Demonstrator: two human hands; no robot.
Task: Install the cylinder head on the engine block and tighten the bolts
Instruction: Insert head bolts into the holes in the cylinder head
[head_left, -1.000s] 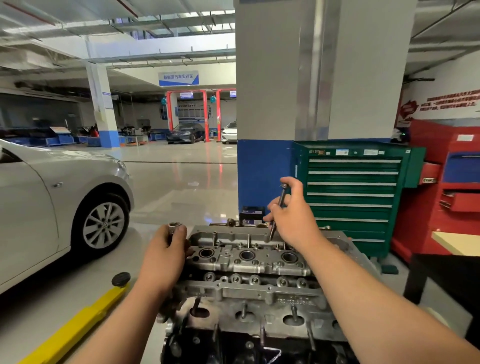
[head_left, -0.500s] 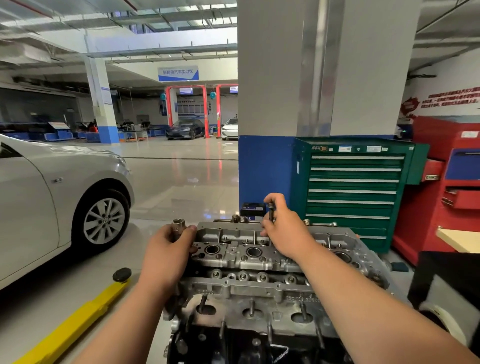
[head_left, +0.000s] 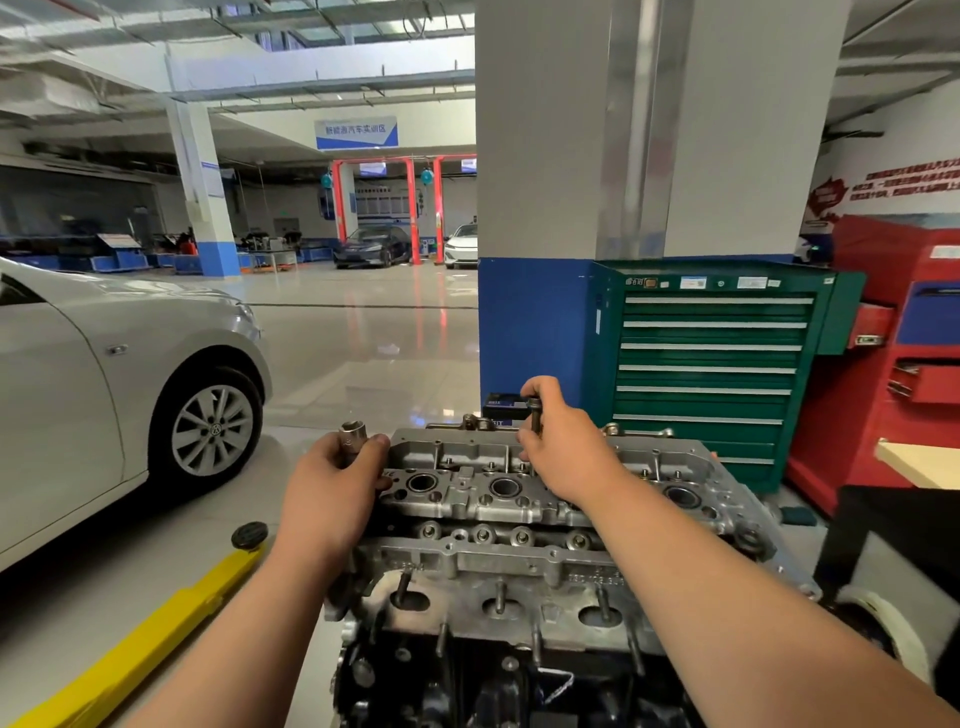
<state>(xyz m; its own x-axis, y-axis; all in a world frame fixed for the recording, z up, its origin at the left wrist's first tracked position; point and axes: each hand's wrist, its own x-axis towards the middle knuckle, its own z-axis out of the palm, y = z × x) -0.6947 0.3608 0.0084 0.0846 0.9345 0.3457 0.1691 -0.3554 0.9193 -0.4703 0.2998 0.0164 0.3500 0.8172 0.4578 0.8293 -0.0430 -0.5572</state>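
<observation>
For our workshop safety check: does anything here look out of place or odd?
The red metal tool cabinet on the right has drawers sticking out; the green steel tool chest beside it is shut.

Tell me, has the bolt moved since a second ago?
Yes. The bolt has dropped toward the cylinder head; the right hand now sits low against it.

Two limbs on show, both uncovered. The bare left hand (head_left: 332, 483): broad back, rounded knuckles, plain skin. The bare right hand (head_left: 566, 452): same, plain skin across back and wrist. The bare left forearm (head_left: 249, 634) runs uncovered to the lower edge of view; the bare right forearm (head_left: 727, 597) likewise, smooth. Fingernails too small to judge.
</observation>
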